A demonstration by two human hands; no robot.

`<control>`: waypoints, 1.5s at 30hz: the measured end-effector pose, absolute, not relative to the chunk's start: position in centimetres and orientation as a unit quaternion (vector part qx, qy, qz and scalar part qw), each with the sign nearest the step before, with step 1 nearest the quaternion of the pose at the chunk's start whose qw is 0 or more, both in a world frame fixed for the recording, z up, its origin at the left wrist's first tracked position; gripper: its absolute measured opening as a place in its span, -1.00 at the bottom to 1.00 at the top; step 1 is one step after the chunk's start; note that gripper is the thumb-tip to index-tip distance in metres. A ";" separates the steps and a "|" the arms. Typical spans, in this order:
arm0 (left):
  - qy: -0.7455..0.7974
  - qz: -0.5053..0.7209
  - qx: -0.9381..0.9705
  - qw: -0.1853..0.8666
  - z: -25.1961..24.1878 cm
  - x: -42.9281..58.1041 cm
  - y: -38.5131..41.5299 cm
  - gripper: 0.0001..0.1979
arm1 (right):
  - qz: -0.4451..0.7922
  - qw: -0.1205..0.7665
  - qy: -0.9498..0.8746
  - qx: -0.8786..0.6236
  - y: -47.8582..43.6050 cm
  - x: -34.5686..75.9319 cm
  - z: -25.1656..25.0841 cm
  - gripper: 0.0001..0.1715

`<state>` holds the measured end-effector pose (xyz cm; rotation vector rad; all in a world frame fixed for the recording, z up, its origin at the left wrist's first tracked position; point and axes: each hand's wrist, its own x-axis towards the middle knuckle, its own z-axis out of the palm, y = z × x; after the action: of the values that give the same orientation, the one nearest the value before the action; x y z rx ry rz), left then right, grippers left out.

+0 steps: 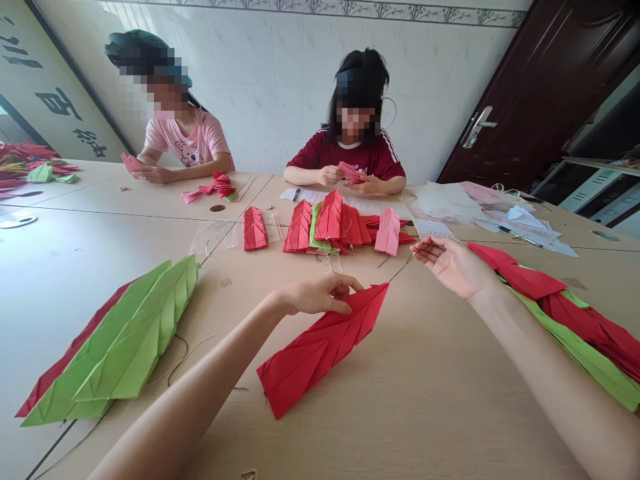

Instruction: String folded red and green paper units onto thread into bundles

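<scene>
A long red folded-paper piece (320, 357) with slanting pleats lies tilted above the table in front of me. My left hand (323, 293) pinches its upper edge between thumb and fingers. From its far right tip runs a thin dark string (399, 270). My right hand (445, 263) closes its fingertips on the other end of that string, which is drawn out straight. To the left rest larger green folded-paper pieces (135, 333) with a red one beneath. Beside my right forearm lie red and green folded-paper pieces (530, 277) in a row.
Across the table sit a person in pink (187, 140) and a person in dark red (367, 150), both handling red folded paper. Between us stand several short red, green and pink folded pieces (330, 220). Papers and a pen (517, 235) lie at the right.
</scene>
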<state>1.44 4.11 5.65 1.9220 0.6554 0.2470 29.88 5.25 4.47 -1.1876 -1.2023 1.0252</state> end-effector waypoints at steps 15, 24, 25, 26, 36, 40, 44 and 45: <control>0.255 0.111 0.786 0.552 6.0 1.0 4.4 -0.71 | 0.421 0.273 -0.708 -0.497 1.4 25.1 7.1 -0.60; 0.246 0.158 0.726 0.622 6.3 1.1 4.3 -0.75 | 0.562 0.331 -0.616 -0.442 0.7 23.3 6.7 -0.55; 0.253 0.162 0.718 0.628 6.3 1.2 4.2 -0.75 | 0.573 0.338 -0.612 -0.428 0.7 23.1 6.7 -0.58; 0.259 0.166 0.711 0.632 6.3 1.3 4.2 -0.75 | 0.580 0.346 -0.606 -0.420 0.6 22.9 6.6 -0.61; 0.259 0.202 0.682 0.654 6.0 1.9 4.0 -0.76 | 0.565 0.415 -0.584 -0.410 -0.1 21.7 6.4 -0.70; 0.261 0.202 0.680 0.654 6.2 2.1 3.7 -0.77 | 0.540 0.436 -0.581 -0.425 -0.2 21.6 6.3 -0.72; 0.262 0.183 0.680 0.660 6.5 2.0 3.5 -0.77 | 0.527 0.440 -0.583 -0.435 -0.2 21.7 6.3 -0.74; 0.265 0.175 0.681 0.659 6.6 1.9 3.4 -0.77 | 0.525 0.441 -0.582 -0.438 -0.1 21.7 6.3 -0.74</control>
<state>1.95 3.41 6.61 1.5421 0.5997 0.3965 21.70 -0.13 6.34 -1.0862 -1.4450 1.3026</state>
